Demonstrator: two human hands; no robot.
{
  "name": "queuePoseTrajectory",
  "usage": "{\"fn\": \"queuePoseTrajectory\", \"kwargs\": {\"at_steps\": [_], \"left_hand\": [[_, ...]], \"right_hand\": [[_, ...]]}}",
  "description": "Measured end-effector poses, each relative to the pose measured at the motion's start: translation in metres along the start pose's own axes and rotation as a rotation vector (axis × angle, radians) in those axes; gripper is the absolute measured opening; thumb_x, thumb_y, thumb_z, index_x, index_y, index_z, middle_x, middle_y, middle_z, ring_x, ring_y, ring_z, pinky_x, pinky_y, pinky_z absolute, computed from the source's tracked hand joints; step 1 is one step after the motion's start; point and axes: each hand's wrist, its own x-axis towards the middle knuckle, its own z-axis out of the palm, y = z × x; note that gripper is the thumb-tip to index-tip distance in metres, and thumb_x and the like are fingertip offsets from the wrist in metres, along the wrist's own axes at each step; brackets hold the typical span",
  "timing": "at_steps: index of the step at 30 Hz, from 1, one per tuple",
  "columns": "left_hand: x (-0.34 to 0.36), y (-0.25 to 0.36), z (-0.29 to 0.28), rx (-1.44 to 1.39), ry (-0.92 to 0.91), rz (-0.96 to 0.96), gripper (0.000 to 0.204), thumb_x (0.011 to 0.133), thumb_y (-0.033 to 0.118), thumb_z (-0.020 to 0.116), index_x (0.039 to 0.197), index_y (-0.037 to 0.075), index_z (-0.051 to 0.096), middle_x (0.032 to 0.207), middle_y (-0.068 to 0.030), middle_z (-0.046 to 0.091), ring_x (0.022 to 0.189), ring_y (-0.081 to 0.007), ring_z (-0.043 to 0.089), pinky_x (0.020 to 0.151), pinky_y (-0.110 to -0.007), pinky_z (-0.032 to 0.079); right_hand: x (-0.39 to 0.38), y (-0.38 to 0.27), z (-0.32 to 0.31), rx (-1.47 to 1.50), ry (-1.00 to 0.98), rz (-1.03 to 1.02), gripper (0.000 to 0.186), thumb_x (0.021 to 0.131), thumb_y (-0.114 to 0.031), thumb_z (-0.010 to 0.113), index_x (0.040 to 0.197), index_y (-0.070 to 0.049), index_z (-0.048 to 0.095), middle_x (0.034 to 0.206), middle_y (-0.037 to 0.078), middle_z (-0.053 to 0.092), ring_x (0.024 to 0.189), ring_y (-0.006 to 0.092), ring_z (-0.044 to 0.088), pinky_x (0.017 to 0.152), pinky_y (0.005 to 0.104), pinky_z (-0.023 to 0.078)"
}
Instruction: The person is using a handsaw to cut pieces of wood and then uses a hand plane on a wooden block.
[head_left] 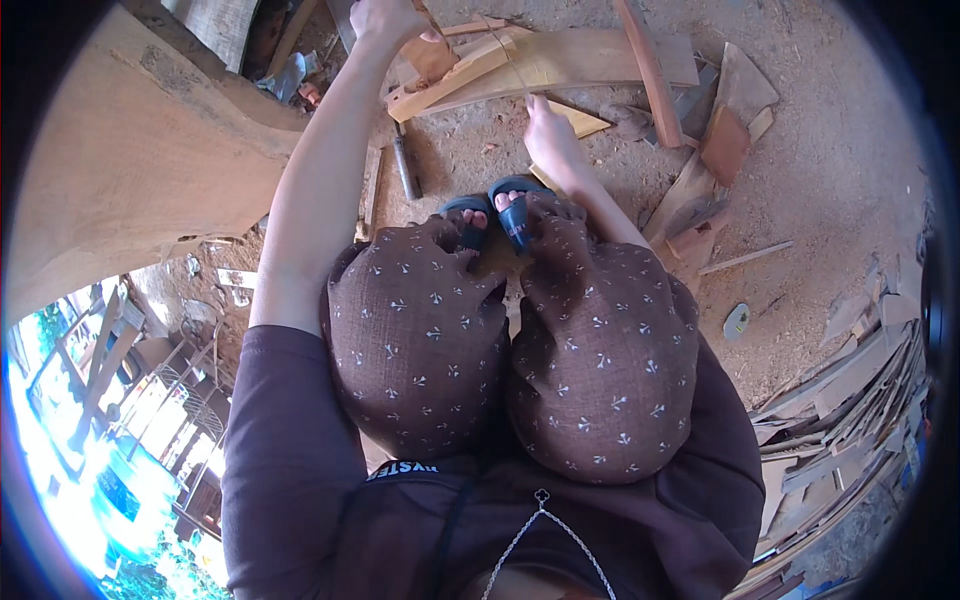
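Note:
At the top edge, my left hand is bent in closed against a reddish-brown wooden block; its fingertips are partly cut off by the frame. The block sits against a pale squared wooden piece, which lies on a long light plank. Closer to my feet, my right hand is closed on the near end of a thin dark rod. Its far end reaches over the plank beside the pale piece; its exact kind cannot be made out. Beneath that hand lies a yellowish pointed offcut.
A dark-handled tool lies on the dusty ground left of my sandals. A large curved wooden slab rises at the left. Offcuts and a long reddish strip are at the right, with stacked thin boards lower down.

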Motion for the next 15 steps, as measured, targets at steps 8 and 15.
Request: {"fn": "queuePoseTrajectory", "kwargs": {"at_steps": [8, 15], "left_hand": [[0.007, -0.005, 0.0, 0.053, -0.011, 0.001, 0.076, 0.046, 0.033, 0.091, 0.103, 0.002, 0.051, 0.093, -0.0214, 0.066, 0.093, -0.0358, 0.064, 0.078, -0.042, 0.052], [0.008, -0.008, -0.003, 0.029, -0.037, -0.035, 0.078, 0.046, 0.033, 0.091, 0.104, 0.0, 0.05, 0.096, -0.0223, 0.065, 0.095, -0.0364, 0.064, 0.079, -0.042, 0.051]], "right_hand": [[-0.005, 0.004, -0.004, -0.01, -0.003, -0.014, 0.024, 0.091, -0.009, 0.043, 0.11, 0.003, 0.049, 0.088, 0.031, 0.063, 0.086, 0.0465, 0.061, 0.075, 0.054, 0.047], [0.01, -0.002, 0.009, 0.054, 0.066, -0.083, 0.023, 0.092, -0.011, 0.043, 0.11, 0.001, 0.049, 0.086, 0.031, 0.063, 0.087, 0.0461, 0.061, 0.075, 0.0544, 0.047]]}}
